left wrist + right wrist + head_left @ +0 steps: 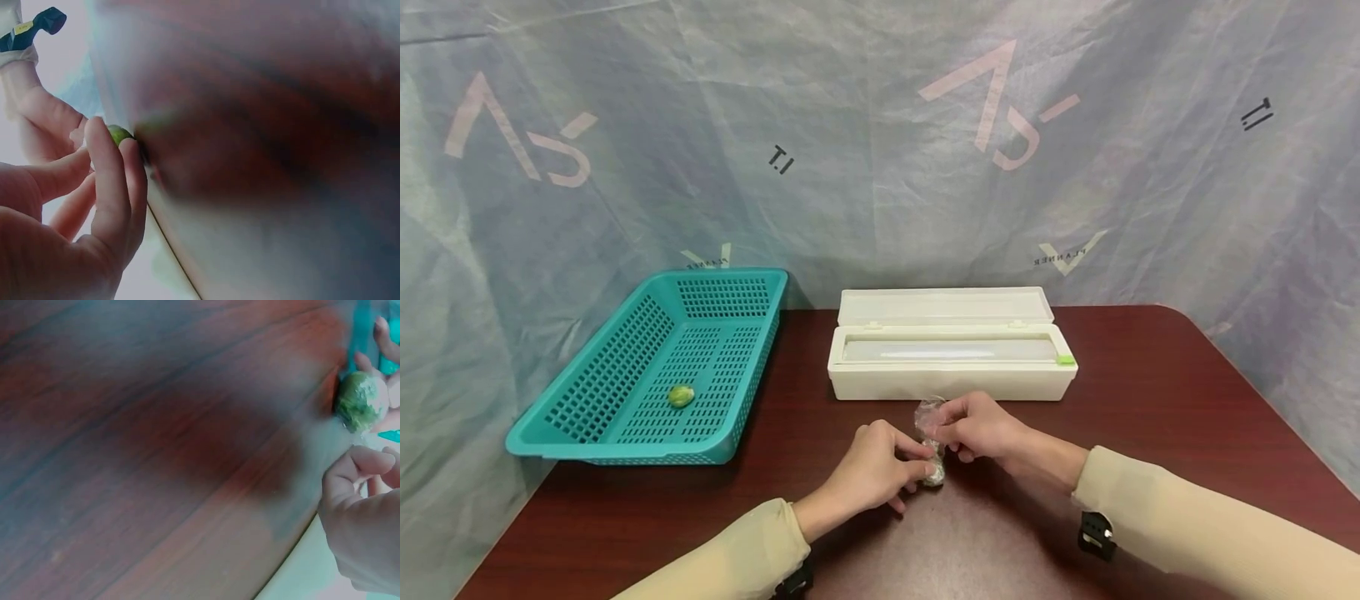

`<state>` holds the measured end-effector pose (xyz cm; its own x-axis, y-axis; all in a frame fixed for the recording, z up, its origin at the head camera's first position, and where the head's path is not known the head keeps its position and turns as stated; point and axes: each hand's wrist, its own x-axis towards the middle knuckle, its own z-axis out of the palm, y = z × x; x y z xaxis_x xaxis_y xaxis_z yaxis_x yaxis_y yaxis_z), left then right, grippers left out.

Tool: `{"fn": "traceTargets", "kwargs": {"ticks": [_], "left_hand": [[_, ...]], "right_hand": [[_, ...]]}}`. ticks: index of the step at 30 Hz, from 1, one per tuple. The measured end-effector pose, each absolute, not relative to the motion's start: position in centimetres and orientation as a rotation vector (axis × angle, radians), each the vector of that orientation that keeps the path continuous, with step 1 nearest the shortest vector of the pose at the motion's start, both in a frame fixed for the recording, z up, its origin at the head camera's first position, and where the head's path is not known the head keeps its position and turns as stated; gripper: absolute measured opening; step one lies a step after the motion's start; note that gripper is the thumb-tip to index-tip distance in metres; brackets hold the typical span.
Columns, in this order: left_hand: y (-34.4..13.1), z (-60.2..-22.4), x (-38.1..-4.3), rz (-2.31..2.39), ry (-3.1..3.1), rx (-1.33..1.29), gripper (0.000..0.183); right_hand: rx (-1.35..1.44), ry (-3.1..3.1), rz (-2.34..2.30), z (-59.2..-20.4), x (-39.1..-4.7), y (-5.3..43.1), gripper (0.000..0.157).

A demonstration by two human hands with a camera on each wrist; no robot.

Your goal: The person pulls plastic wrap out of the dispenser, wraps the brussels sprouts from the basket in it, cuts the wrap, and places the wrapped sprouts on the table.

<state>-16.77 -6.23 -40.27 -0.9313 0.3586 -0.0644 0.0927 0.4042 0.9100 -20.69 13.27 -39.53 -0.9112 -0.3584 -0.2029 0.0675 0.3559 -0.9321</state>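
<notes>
- currently, left hand (874,468) pinches a small wrapped green vegetable (934,477) between thumb and fingers; the other fingers spread loosely, little finger low by the table (1150,392).
- right hand (987,429) pinches clear film (927,418) between thumb and forefinger, remaining fingers curled in; film sticks up from the far end of the vegetable.
- wrapped green vegetable sits between the two hands, at the table's middle, in front of the white box (955,385), apart from it; cannot tell if it touches the table.
- right wrist view: vegetable looks round, green with pale patches, shiny film over it, left fingers at its side, right thumb and forefinger just below.
- left wrist view: only a bit of green shows past the left fingers; much of the table is blurred.
- white box has its lid (946,307) up at the back, pale roll (951,350) inside, bright green tab (1065,361) at right front corner.
- teal basket (625,451) stands on the left of the table, well apart from the hands, one green vegetable (681,396) lying on its floor.
- cream sleeves (1210,510) on both arms, black straps (1097,535) by the wrists.
- grey printed cloth (827,92) hangs behind the table.
</notes>
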Motion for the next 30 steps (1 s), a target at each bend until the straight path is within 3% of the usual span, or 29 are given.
{"fn": "traceTargets", "kwargs": {"ticks": [11, 21, 30], "left_hand": [[-5.9, -40.4, -17.6, 1.350, 2.706, 0.631, 0.006], [-5.7, -40.5, -17.9, 1.421, 2.631, 0.499, 0.017], [-5.8, -40.4, -18.2, 1.362, 2.683, 0.640, 0.026]], "right_hand": [[-0.704, 2.473, -1.549, -39.8, -19.7, 13.9, 0.008], [-0.842, 2.461, -1.531, -39.9, -18.8, 14.9, 0.010], [-1.018, 2.503, -1.491, -40.5, -17.5, 15.4, 0.026]]}}
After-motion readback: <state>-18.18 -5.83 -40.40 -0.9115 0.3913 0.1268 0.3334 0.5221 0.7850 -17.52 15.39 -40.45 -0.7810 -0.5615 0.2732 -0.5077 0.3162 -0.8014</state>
